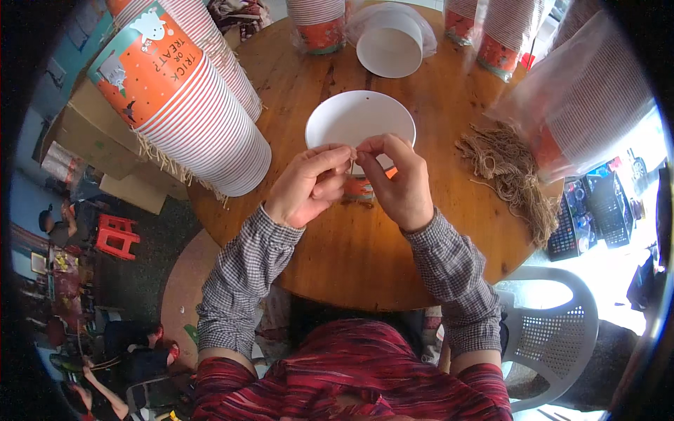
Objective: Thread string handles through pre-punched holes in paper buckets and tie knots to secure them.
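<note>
A white-lined paper bucket [340,116] stands upright on the round wooden table in front of me, its mouth facing up. A small hole shows near its far rim, and some orange shows on its outside below my hands. My left hand [312,181] and my right hand [399,175] meet over the near rim. Thumbs and forefingers of both are pinched together, almost touching. Between them shows a bit of thin tan strand that looks like twine; most of it is hidden by the fingers.
Tall stacks of orange printed buckets [203,119] lean at the left, with twine ends sticking out. A heap of loose twine [505,168] lies at the right beside bagged buckets [583,105]. Another white bucket [390,52] lies tipped beyond. A grey plastic chair [547,330] stands at the lower right.
</note>
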A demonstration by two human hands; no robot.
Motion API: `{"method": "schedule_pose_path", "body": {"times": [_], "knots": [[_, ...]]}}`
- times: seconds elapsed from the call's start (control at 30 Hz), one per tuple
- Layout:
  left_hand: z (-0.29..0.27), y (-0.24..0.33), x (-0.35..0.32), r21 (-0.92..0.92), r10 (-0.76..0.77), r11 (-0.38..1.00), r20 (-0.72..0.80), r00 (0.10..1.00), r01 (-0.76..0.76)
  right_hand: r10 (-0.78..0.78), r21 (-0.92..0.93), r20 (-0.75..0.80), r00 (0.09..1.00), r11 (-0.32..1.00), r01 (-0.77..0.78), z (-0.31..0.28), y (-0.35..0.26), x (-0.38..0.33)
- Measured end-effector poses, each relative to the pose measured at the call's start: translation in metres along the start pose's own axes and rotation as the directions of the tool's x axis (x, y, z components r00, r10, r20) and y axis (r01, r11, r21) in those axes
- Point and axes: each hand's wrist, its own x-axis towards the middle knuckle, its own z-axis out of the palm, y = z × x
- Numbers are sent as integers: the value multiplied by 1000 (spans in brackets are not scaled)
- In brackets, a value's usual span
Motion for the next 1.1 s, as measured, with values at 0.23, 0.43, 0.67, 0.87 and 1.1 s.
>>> {"method": "schedule_pose_path", "body": {"times": [0.23,0.43,0.67,0.87,1.1], "knots": [[8,-7,0,-302,-98,947,62,993,113,144,144,-22,989,980,-139,4,-3,-4],[11,-11,-2,-244,-31,970,-18,999,26,-59,9,-83,995,998,60,4,2,-3],[18,-12,-6,27,168,986,-99,981,-166,-189,-137,-77,979,975,177,0,5,-1],[17,-15,-6,275,332,916,-111,937,-292,143,173,-87,986,977,-127,6,2,-3],[11,-19,-4,249,328,923,-113,938,-293,-40,-14,-99,994,999,39,4,8,-2]]}}
